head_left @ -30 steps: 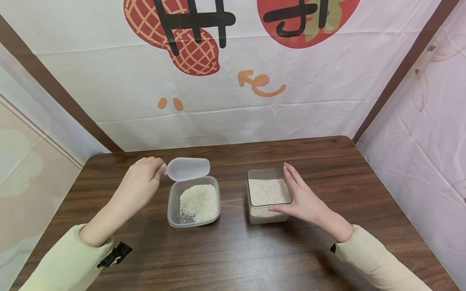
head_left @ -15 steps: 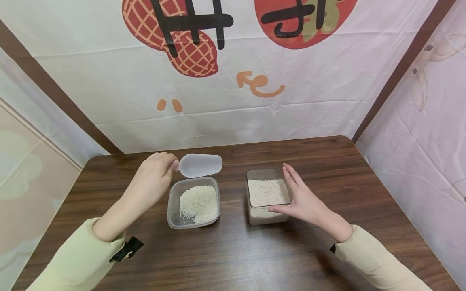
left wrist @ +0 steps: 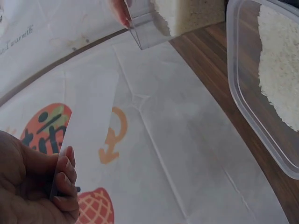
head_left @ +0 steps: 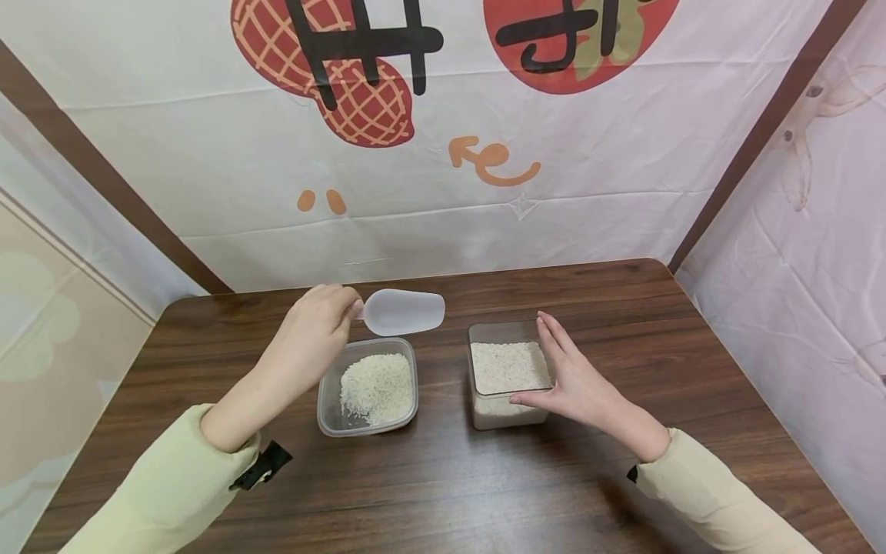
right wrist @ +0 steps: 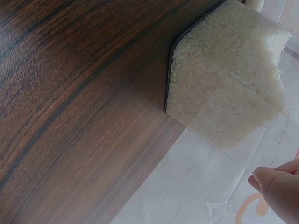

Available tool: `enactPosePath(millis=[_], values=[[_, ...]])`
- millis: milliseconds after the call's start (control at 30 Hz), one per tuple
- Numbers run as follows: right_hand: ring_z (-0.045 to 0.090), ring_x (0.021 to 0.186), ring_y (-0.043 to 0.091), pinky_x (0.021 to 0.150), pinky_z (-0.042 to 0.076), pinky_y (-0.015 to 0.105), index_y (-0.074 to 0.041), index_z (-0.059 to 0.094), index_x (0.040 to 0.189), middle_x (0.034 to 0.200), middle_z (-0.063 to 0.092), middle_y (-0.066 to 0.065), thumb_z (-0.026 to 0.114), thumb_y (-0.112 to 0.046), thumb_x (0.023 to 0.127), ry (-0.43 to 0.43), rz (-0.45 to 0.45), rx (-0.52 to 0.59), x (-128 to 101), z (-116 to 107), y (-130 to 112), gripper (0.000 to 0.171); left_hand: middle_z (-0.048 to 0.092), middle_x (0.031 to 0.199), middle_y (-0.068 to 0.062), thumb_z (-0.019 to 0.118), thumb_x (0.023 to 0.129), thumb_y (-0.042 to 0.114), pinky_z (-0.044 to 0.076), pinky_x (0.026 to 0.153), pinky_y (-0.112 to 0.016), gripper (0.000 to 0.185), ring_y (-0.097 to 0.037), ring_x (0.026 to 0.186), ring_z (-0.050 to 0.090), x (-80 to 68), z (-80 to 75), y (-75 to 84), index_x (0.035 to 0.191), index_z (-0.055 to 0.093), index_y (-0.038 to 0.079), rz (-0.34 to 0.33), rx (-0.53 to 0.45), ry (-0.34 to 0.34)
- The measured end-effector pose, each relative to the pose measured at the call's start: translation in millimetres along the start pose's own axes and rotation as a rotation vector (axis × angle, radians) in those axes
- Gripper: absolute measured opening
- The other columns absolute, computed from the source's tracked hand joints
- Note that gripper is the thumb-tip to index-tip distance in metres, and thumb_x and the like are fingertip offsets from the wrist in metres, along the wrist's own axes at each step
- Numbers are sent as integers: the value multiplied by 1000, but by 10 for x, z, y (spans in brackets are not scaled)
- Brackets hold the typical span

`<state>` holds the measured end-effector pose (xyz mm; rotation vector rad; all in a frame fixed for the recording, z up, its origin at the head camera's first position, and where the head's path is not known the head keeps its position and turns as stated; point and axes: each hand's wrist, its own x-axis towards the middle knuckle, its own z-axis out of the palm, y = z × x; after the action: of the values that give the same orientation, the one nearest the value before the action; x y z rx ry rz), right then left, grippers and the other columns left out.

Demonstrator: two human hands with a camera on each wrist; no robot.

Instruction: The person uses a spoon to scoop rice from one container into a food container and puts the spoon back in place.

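Note:
My left hand [head_left: 311,335] grips the handle of a translucent white scoop [head_left: 404,312], which hangs past the far rim of a low clear plastic food container [head_left: 332,400]. A loose heap of white rice [head_left: 377,385] lies in that container. In the left wrist view the scoop [left wrist: 91,105] shows no rice on it. To the right stands a taller clear square container [head_left: 508,421], well filled with rice. My right hand [head_left: 577,385] holds its near right corner, thumb along the front rim and fingers stretched along the right side.
Both containers stand on a dark wood-grain table [head_left: 443,492], a gap between them. Behind the table's far edge hangs a white printed cloth [head_left: 443,238]. More cloth closes off the left and right sides.
My left hand has carried the scoop to the right and slightly away, from above the low container's far left toward the gap between the containers. My right hand stays on the taller container.

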<state>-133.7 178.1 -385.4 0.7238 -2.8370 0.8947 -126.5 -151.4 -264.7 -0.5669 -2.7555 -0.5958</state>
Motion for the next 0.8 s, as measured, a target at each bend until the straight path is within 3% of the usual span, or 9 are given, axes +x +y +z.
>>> enactPosePath(millis=[800], values=[[26,131,32,101,29,47,3,12,143,150,9,13,71,-58,66,-13,8,-5,-6,-4,-7,115,56,75,-5,46,87,-1,40,72,-34,17,-22,77,49,188,155,305,76,58,3,74,-23,-7]])
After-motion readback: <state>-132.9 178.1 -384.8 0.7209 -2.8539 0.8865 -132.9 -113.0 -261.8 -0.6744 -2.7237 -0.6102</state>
